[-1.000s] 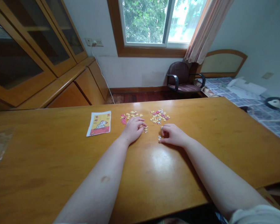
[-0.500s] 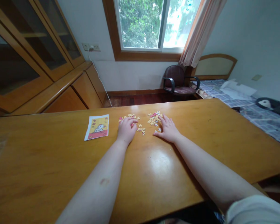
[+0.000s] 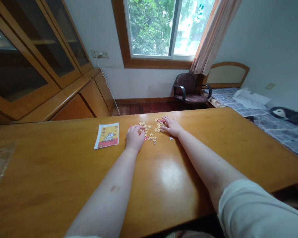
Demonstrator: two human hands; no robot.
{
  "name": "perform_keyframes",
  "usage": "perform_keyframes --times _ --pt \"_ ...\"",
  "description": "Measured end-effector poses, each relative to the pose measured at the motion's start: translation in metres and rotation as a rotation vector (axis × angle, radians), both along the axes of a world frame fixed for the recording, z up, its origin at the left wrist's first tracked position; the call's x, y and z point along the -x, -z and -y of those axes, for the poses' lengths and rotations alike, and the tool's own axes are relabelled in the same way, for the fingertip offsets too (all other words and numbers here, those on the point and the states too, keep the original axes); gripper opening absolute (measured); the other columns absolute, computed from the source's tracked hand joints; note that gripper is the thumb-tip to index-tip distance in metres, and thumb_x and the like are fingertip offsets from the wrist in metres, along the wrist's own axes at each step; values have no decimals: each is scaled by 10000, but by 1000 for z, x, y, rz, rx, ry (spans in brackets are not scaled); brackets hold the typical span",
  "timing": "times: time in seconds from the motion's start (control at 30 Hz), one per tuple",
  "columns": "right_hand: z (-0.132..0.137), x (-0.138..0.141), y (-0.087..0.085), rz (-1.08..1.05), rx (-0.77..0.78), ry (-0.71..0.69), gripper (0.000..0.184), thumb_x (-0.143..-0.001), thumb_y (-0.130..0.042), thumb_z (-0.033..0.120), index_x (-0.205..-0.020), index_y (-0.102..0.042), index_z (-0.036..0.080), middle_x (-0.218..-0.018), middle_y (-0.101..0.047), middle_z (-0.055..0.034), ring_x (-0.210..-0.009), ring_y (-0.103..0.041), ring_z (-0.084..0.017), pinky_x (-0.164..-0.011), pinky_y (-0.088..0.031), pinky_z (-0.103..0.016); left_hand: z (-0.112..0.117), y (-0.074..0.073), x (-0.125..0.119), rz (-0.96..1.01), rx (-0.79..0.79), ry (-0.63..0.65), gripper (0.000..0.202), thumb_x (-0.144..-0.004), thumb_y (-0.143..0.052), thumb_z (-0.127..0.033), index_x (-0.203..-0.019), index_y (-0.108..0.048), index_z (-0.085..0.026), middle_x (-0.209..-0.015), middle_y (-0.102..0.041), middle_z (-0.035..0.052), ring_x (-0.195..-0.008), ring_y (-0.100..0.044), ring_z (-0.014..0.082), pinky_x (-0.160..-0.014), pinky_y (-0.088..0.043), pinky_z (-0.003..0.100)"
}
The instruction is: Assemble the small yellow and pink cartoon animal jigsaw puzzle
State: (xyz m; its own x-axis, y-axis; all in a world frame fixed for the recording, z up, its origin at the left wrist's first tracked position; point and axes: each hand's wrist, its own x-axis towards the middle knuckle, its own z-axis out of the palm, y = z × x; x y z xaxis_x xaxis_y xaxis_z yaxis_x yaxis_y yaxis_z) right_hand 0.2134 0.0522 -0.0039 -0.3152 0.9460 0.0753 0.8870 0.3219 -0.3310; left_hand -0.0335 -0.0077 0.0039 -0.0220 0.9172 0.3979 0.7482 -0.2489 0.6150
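Small yellow, pink and white puzzle pieces (image 3: 149, 131) lie scattered near the far edge of a wooden table (image 3: 64, 172). My left hand (image 3: 134, 136) rests palm down on the left part of the scatter, fingertips among the pieces. My right hand (image 3: 171, 126) lies flat on the right part, fingers spread over the pieces. A single loose piece (image 3: 171, 138) sits just near my right wrist. A printed picture card (image 3: 107, 136) with a white animal on yellow and red lies left of my left hand. Whether a piece is under either palm is hidden.
A clear plastic bag (image 3: 0, 160) lies at the table's left edge. Beyond the table stand wooden cabinets with glass doors (image 3: 39, 62), a dark office chair (image 3: 187, 89) under the window, and a bed (image 3: 275, 122) with papers at right.
My right hand has let go of its pinch near the loose pieces and reached forward, flattening onto the right heap. My left hand slid slightly forward into the left heap.
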Motion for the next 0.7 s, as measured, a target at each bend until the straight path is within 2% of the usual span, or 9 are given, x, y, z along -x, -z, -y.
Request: perform_keyframes --times 0.13,0.27,0.33,0.5,0.7 --pt "18 -11 1 -51 -66 6 830 -867 -425 622 -1508 -220 137 -1564 -193 -169 -1458 -144 -263 -1167 -125 -477 0 -3 3 2 34 -59 227 -791 -512 -214 -895 -714 -211 -1047 -680 59 -1073 -573 225 -1016 -406 370" --pt "49 -18 0 79 -63 -175 994 -753 -536 717 -1521 -184 193 -1585 -113 -146 -1460 -92 -309 -1163 -60 -520 1 -5 4 -33 82 -182 254 -802 -516 -238 -965 -709 -216 -1143 -648 77 -1139 -538 248 -1043 -386 386" --pt "56 -16 0 126 -46 -167 1009 -743 -528 737 -1524 -172 206 -1585 -112 -145 -1459 -87 -319 -1157 -46 -540 2 -5 4 -57 124 -255 301 -812 -521 -274 -1054 -688 -212 -1240 -601 100 -1209 -492 275 -1070 -359 415" --pt "37 -5 2 187 -9 5 943 -789 -460 731 -1523 -178 209 -1584 -111 -153 -1456 -105 -328 -1148 -28 -562 3 -7 3 -63 285 -349 504 -836 -512 -360 -1306 -542 -179 -1460 -399 154 -1344 -363 331 -1111 -296 464" --pt "16 11 -3 182 9 107 923 -804 -420 733 -1514 -209 184 -1580 -137 -157 -1458 -88 -324 -1143 -5 -571 1 -11 2 -51 337 -297 507 -856 -495 -344 -1319 -517 -138 -1478 -375 180 -1390 -320 282 -1144 -256 406"
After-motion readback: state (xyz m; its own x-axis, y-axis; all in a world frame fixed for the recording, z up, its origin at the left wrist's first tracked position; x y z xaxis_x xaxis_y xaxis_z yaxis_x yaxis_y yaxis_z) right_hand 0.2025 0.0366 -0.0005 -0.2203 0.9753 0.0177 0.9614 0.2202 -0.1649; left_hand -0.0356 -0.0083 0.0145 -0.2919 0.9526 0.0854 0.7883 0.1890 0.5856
